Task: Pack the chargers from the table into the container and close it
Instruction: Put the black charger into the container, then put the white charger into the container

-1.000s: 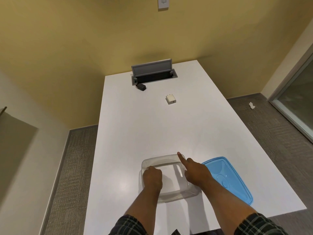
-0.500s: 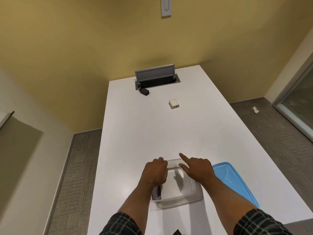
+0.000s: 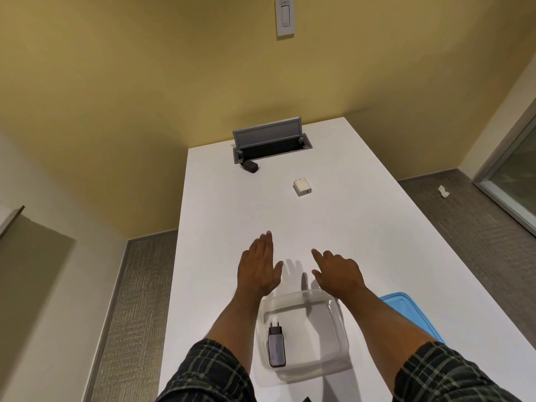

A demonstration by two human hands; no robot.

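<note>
A clear plastic container (image 3: 339,329) sits open on the white table (image 3: 362,233) near its front edge. A dark charger (image 3: 276,345) with two prongs lies inside it at the left. The blue lid (image 3: 412,313) lies flat to the right, partly hidden by my right forearm. My left hand (image 3: 258,266) and my right hand (image 3: 336,272) hover empty beyond the container's far rim, fingers stretched forward. A white charger (image 3: 302,186) lies mid-table farther away. A black charger (image 3: 251,166) rests by the cable box.
A grey cable box (image 3: 271,143) with its flap raised is set into the table's far end. A yellow wall with a switch plate (image 3: 285,16) stands behind. Carpet floor lies on both sides, and a white scrap (image 3: 443,191) lies on it at the right.
My left hand has let go of the dark charger, which now lies in the container. Both hands have moved forward past the container's far rim and spread flat.
</note>
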